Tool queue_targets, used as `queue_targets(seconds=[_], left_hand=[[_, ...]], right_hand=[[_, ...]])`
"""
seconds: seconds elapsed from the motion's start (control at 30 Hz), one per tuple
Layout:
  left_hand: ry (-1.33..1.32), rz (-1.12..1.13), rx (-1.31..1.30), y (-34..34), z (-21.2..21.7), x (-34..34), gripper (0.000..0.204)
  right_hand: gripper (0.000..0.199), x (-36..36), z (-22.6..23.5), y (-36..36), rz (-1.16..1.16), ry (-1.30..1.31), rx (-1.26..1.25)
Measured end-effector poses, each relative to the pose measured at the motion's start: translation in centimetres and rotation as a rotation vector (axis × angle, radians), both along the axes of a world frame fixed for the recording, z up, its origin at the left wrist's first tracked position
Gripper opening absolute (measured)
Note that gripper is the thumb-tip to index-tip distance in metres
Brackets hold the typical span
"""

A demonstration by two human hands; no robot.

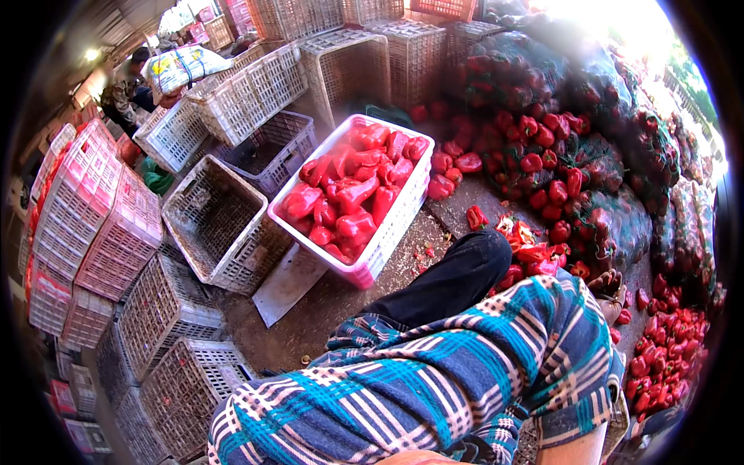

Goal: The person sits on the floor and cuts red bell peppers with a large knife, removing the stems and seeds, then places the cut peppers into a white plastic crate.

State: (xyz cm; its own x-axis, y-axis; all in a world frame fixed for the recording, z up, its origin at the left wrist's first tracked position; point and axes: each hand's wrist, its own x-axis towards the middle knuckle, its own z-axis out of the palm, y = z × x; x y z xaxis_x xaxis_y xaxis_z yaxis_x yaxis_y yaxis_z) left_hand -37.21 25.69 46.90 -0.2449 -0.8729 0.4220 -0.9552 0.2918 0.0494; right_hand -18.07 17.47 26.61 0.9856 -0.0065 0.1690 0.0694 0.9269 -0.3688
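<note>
In the head view, my only one, I get the white crate (401, 232) near the middle, with red peppers (356, 194) heaped in it. The checked sleeve (434, 356) crosses the lower half, and a bare forearm (577, 451) leaves by the bottom edge. Neither the left hand nor the right hand shows in my feed, so I cannot tell whether either is released, clenched or grasping a pepper. Loose peppers (536, 253), some cut open, lie just past the sleeve, beside the dark-trousered knee (453, 267). My worry is that arm: swung without looking, it could scatter them across the littered floor (279, 341). The knee juts toward the gap between them and the crate, so a pepper carried low might catch and drop. A hard nudge, I judge, could roll the topmost ones over the crate's rim, and a tug at the netted sacks (620, 221) might start a slide
</note>
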Motion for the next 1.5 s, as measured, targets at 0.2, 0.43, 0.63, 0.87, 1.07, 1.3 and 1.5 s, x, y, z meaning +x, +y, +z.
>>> queue_targets(seconds=[0.2, 0.43, 0.63, 0.87, 1.07, 1.3, 1.5], left_hand=[[-0.004, -0.053, -0.006, -0.9, -0.3, -1.0, 0.013], [-0.015, -0.122, 0.011, -2.0, -1.0, -1.5, 0.012], [-0.021, -0.155, 0.031, -2.5, -1.5, -3.1, 0.011], [-0.021, -0.219, 0.006, -2.4, -0.9, -4.9, 0.011], [-0.132, -0.15, 0.027, 3.4, -1.3, -1.2, 0.01], [0.033, 0.585, -0.046, 13.2, -8.4, 20.8, 0.016], [1.133, 0.913, -0.018, 24.3, -17.4, 28.9, 0.027]], right_hand=[[0.034, -0.1, -0.1, -0.3, -0.006, -0.006, -0.024], [0.033, 0.6, -0.5, 0.1, -0.003, -0.003, -0.022], [0.033, 0.5, -0.6, -0.3, -0.001, -0.003, -0.046], [0.032, 0.4, 0.1, -2.0, -0.008, -0.054, -0.06], [0.02, -0.1, 0.9, -0.3, -0.066, 0.013, -0.03], [0.026, -5.3, 0.2, -6.3, -0.448, 0.279, -0.451], [0.031, -4.5, -9.5, -4.8, -0.604, 0.424, -1.773]])
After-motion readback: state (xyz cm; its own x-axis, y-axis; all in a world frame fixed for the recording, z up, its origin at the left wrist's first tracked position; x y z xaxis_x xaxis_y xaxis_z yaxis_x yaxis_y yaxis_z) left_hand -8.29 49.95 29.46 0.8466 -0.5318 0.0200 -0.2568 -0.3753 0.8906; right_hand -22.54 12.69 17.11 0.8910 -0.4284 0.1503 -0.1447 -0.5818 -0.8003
